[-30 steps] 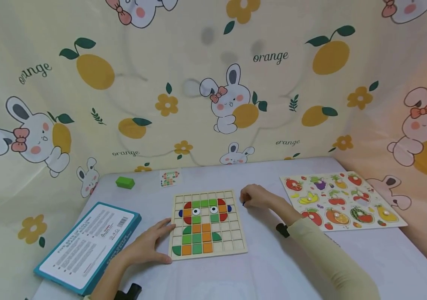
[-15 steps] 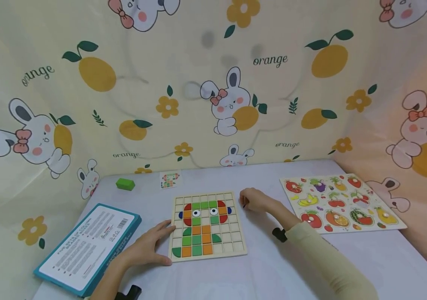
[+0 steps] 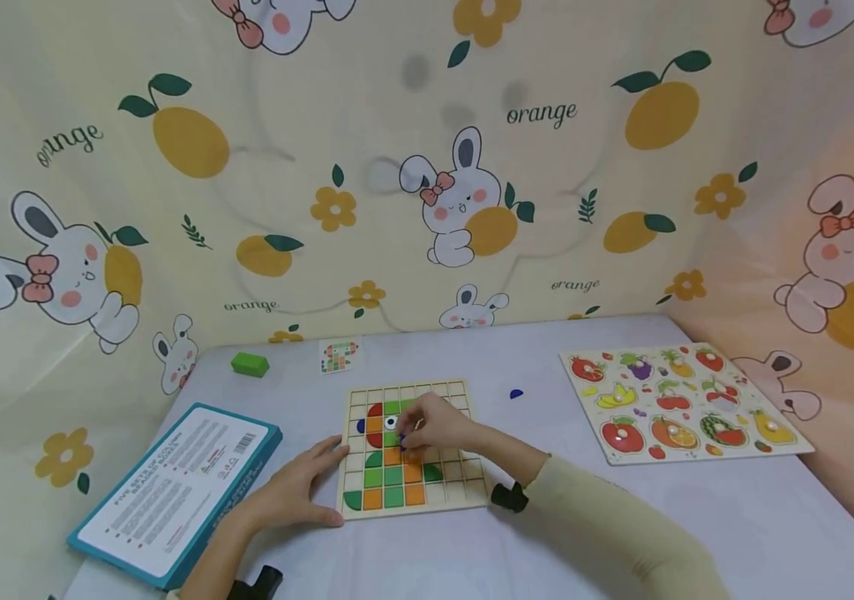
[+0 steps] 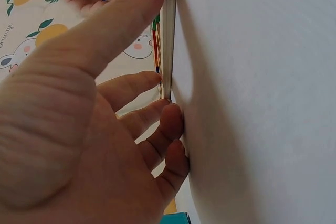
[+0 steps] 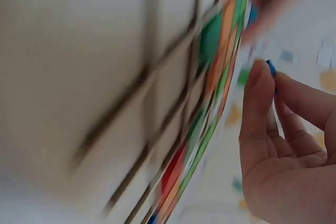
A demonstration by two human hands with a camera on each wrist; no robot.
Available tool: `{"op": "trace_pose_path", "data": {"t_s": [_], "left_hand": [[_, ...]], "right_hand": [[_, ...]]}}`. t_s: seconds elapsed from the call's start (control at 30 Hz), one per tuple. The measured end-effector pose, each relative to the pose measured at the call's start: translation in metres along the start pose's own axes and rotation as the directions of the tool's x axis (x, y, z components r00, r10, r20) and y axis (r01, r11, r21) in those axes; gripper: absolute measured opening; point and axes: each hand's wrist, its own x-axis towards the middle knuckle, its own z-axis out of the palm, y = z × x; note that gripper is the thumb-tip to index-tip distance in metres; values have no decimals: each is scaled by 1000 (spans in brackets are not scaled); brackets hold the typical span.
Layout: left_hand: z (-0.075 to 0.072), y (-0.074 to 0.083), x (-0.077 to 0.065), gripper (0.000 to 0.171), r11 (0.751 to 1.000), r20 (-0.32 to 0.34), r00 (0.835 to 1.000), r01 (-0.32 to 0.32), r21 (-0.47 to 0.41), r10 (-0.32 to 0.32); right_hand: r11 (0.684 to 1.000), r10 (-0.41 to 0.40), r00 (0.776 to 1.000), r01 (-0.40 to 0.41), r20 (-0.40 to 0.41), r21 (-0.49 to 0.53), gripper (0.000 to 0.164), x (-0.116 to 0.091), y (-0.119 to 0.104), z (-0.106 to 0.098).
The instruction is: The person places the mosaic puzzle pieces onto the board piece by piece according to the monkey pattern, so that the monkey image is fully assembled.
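Observation:
A square wooden grid board lies mid-table, partly filled with coloured tiles in a figure with a round white eye. Over its upper middle, my right hand pinches a small blue tile between thumb and index finger; its outline is mostly hidden by the fingertips. The hand covers part of the figure's right side. My left hand lies at the board's left edge, fingers spread, with the thumb by the near left corner. In the left wrist view, the fingertips touch the board's side. Another blue half-round tile lies right of the board.
A blue box with a printed white label lies at the left. Behind the board are a small pattern card and a green block. A fruit puzzle board lies at the right. A patterned cloth hangs behind.
My right hand has moved left from beside the board to over it, carrying the small blue tile. The blue half-round tile on the table is now uncovered. My left hand stays put.

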Motion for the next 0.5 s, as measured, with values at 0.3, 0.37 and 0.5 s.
{"op": "trace_pose_path", "data": {"t_s": [0.3,0.37,0.5], "left_hand": [[0,-1,0,102,1000,10,1000,-29,0,29],[0,-1,0,103,1000,14,1000,-21,0,21],[-1,-1,0,103,1000,13,1000,-4,-4,4]], "right_hand": [[1000,25,995,-26,94,13,7,24,-27,57],[997,-2,996,9,89,-83,8,27,-29,62],[947,-52,995,75,81,-313,10,29,-31,70]]}}
